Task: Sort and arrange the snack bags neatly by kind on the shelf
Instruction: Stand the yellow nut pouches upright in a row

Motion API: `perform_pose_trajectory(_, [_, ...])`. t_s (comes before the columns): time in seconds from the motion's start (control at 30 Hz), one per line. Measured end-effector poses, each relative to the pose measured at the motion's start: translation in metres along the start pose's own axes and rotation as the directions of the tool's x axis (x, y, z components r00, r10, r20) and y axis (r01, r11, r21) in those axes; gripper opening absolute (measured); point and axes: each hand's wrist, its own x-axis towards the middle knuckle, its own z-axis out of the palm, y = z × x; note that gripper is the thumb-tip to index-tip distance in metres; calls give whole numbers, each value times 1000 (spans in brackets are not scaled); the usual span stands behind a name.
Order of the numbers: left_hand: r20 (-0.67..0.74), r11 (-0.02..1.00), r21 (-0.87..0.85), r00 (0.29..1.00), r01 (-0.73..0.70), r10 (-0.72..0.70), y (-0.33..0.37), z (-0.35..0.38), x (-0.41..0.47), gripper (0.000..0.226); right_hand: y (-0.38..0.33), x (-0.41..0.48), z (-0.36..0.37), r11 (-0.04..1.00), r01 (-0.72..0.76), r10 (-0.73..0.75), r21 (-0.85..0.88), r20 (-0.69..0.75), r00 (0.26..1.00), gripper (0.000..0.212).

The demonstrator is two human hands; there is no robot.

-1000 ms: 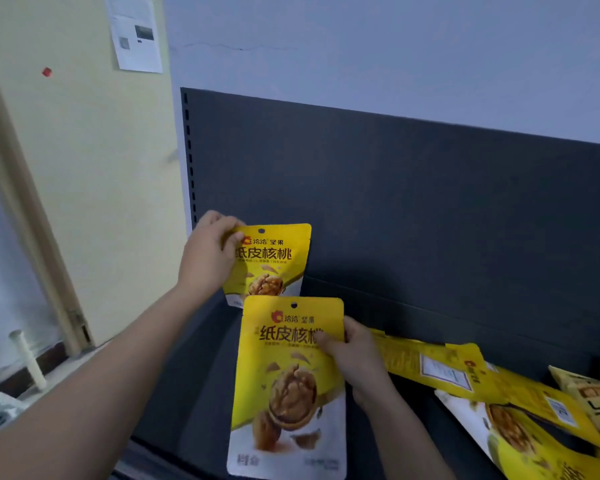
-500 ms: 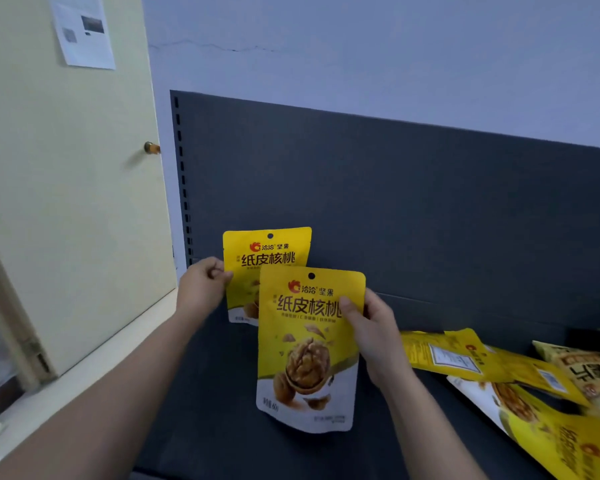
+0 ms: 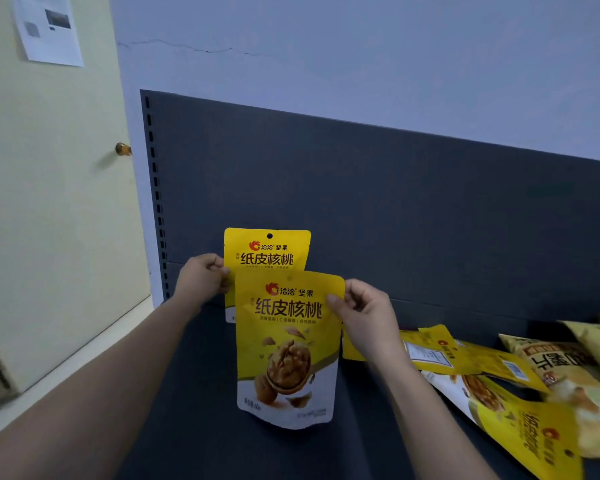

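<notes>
Front bag (image 3: 288,348): yellow walnut pouch, held upright over the shelf (image 3: 194,410), covering the rear bag's lower half; right hand (image 3: 368,317) fingers pinch its upper right edge.
Rear bag (image 3: 267,251): same kind, upright against the back panel (image 3: 395,209); left hand (image 3: 201,278) fingers grasp its left edge.
Loose bags (image 3: 499,410): mixed kinds, lying flat at the shelf's right.

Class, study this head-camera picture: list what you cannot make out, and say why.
All in the head view:
- rear walnut bag: lower part hidden by the front walnut bag.
- beige bags: blurred, cut off by the right edge.
- sheet on the wall: print too small, top cut off.
</notes>
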Motion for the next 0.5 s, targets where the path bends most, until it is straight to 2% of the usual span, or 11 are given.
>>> perform_pose_trajectory(0.07, [18,999,-28,1000,16,-15,-2,1,-1,23,2,0,2,1000,0,0,11,-11,1000,41])
perform_pose_trajectory(0.13, [24,999,-46,1000,5,-4,-3,1,-4,12,3,2,6,997,-15,16,74,-13,1000,29])
perform_pose_trajectory(0.2, [-30,995,-94,999,-19,16,-2,0,-10,4,1,6,12,988,-34,35,148,-8,999,20])
perform_pose_trajectory(0.3, [-156,990,-123,987,-62,43,-7,-6,-16,20,-1,14,26,986,-36,38,165,-13,999,21])
perform_pose_trajectory(0.37, [-103,978,-197,993,-69,49,-8,-13,-23,39,-1,21,36,985,-40,47,170,-37,998,21])
perform_pose_trajectory(0.43, [27,964,-263,999,-38,47,-8,-20,-32,56,2,28,44,984,-48,60,170,-67,996,21])
perform_pose_trajectory(0.5, [115,972,-229,990,-58,87,-10,-24,-37,49,4,35,50,983,-73,90,171,-91,992,29])
